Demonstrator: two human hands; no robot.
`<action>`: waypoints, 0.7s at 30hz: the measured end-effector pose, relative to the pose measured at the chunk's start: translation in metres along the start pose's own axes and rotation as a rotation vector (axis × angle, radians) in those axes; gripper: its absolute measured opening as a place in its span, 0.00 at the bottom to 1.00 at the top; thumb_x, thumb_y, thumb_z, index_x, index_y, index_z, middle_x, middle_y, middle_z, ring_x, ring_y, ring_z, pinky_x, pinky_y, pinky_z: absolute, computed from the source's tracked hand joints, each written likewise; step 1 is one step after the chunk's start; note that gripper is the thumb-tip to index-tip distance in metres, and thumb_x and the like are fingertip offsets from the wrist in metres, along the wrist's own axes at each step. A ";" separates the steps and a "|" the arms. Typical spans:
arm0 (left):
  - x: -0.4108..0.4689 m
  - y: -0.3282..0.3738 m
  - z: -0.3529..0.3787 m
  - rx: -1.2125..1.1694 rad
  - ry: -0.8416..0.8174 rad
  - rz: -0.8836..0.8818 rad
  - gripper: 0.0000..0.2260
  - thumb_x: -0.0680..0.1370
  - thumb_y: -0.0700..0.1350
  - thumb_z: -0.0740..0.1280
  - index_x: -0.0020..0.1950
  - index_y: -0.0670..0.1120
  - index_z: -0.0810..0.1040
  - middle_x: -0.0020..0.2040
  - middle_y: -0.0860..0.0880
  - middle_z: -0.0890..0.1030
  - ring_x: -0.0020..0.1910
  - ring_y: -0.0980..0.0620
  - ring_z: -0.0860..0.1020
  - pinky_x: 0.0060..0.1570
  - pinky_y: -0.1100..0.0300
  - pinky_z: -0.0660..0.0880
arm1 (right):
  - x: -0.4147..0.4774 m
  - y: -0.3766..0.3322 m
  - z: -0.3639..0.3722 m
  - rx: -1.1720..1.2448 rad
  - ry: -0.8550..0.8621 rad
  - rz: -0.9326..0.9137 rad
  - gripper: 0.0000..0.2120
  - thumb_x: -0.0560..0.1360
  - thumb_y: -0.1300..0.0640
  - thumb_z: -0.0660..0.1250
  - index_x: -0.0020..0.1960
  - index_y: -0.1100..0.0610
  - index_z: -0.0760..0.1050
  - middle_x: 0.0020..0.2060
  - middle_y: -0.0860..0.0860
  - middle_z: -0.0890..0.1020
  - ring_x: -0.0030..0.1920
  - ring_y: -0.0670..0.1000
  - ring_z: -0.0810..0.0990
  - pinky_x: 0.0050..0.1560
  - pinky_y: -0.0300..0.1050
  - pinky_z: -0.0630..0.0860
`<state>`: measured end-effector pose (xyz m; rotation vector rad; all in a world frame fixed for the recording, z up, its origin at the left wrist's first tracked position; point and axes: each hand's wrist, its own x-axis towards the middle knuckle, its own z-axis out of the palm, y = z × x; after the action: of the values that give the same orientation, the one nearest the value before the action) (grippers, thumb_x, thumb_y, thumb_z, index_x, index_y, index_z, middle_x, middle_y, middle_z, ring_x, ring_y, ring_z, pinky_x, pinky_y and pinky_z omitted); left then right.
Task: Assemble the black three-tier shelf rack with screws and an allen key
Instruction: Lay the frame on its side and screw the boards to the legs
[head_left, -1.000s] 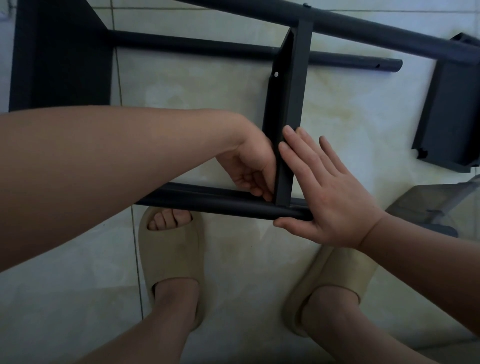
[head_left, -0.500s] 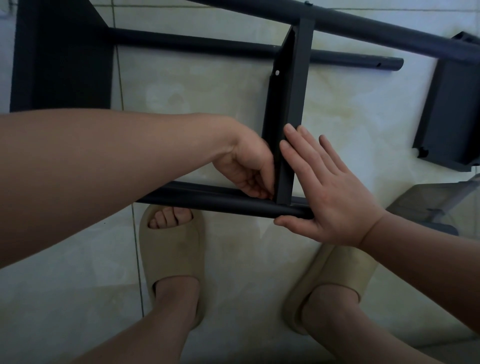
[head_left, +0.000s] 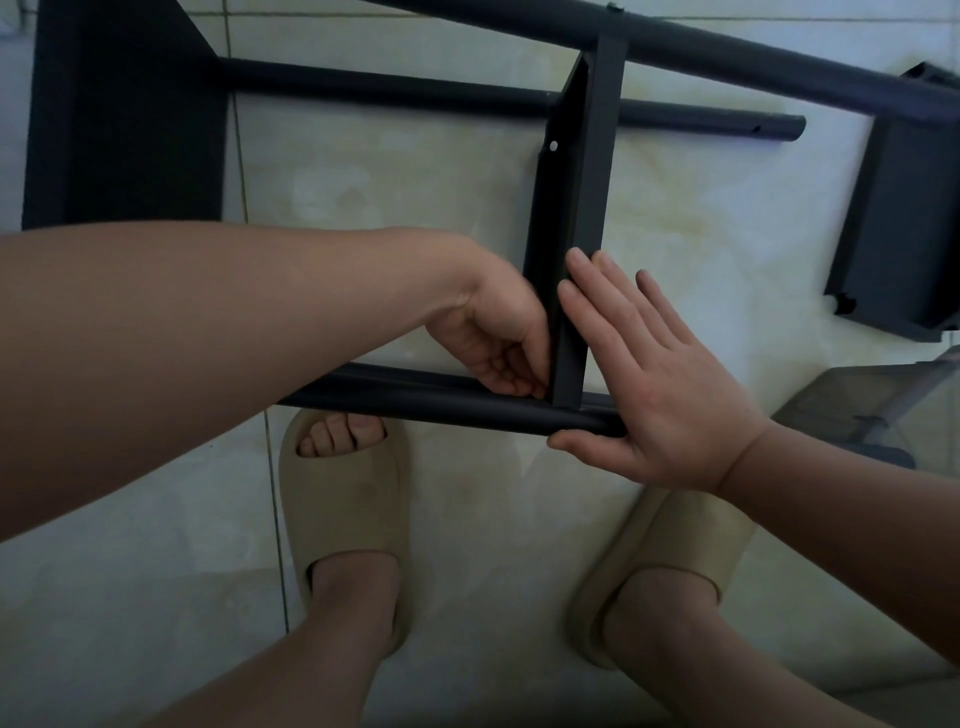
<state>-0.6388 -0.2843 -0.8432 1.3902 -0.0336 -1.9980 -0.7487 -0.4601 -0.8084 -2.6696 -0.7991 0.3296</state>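
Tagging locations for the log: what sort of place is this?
Probably a home, indoors: glossy pale floor tiles, beige slippers on bare feet, and black rack parts on the floor.

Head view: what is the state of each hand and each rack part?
middle shelf, on edge, spanning between tubes.
near tube, horizontal, meeting the middle shelf's end.
left hand, fingers curled at that joint; any held thing is hidden.
right hand, open, flat against the middle shelf, thumb against the near tube.
right shelf, apart from both hands.
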 end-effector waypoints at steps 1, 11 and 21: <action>0.000 0.000 0.000 -0.003 0.000 0.002 0.05 0.78 0.34 0.65 0.47 0.41 0.80 0.39 0.47 0.80 0.37 0.55 0.78 0.42 0.65 0.77 | 0.000 0.000 0.000 0.001 0.000 -0.001 0.47 0.77 0.32 0.60 0.81 0.65 0.54 0.81 0.61 0.52 0.82 0.60 0.49 0.79 0.66 0.54; -0.003 0.000 0.002 -0.034 -0.009 0.037 0.06 0.78 0.32 0.64 0.50 0.39 0.79 0.44 0.44 0.79 0.42 0.52 0.78 0.49 0.61 0.76 | 0.000 0.000 0.000 -0.008 -0.009 -0.001 0.47 0.77 0.32 0.60 0.81 0.66 0.54 0.81 0.61 0.52 0.82 0.60 0.49 0.79 0.65 0.53; -0.005 -0.007 0.002 -0.097 -0.046 0.036 0.07 0.80 0.35 0.64 0.54 0.40 0.80 0.45 0.45 0.82 0.42 0.52 0.81 0.49 0.60 0.77 | 0.000 0.000 -0.001 0.001 -0.006 -0.001 0.47 0.77 0.32 0.60 0.81 0.66 0.54 0.81 0.61 0.52 0.82 0.60 0.49 0.78 0.66 0.54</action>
<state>-0.6431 -0.2766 -0.8413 1.2736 0.0178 -1.9756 -0.7487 -0.4598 -0.8075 -2.6689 -0.8018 0.3374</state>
